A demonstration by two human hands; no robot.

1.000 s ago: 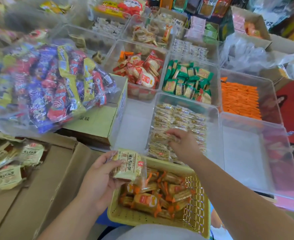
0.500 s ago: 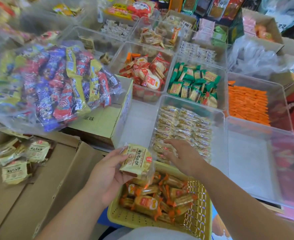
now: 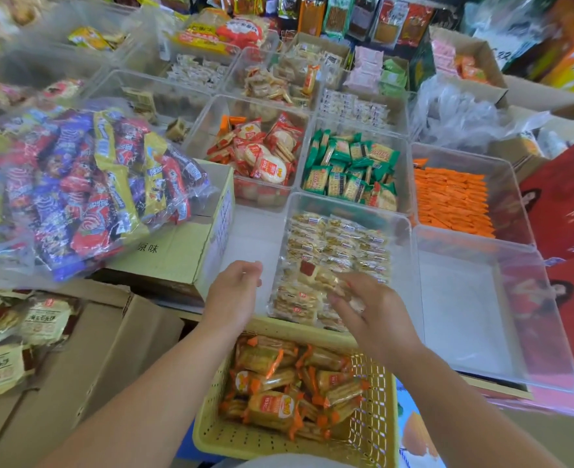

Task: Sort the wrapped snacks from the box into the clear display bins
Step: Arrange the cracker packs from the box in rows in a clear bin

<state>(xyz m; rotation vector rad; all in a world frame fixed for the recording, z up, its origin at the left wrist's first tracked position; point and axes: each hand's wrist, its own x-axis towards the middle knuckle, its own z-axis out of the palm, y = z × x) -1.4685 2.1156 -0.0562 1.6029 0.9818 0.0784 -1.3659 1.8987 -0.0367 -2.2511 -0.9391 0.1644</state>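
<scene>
A clear bin [image 3: 401, 231] in front of me holds neat rows of cream wrapped snacks [image 3: 339, 238]. One cream snack packet [image 3: 312, 272] with a red label lies tilted on top of the rows. My right hand [image 3: 375, 314] reaches into the bin, and its fingertips pinch that packet's near edge. To the left of the bin, my left hand [image 3: 235, 293] hovers with its fingers loosely curled and nothing in it. More cream packets [image 3: 42, 320] lie loose on the cardboard box [image 3: 116, 349] at the left.
A yellow basket [image 3: 373, 423] of orange-wrapped snacks [image 3: 272, 405] sits under my forearms. A big clear bag of mixed sweets [image 3: 76, 190] rests on a carton [image 3: 184, 251]. Bins of red [image 3: 262, 157], green [image 3: 349, 173] and orange [image 3: 451, 201] snacks stand behind. An unfilled clear bin [image 3: 464, 315] is at the right.
The cream packet has left my left hand and now lies in the bin at my right fingertips. My left hand has moved up towards the bin, now holding nothing.
</scene>
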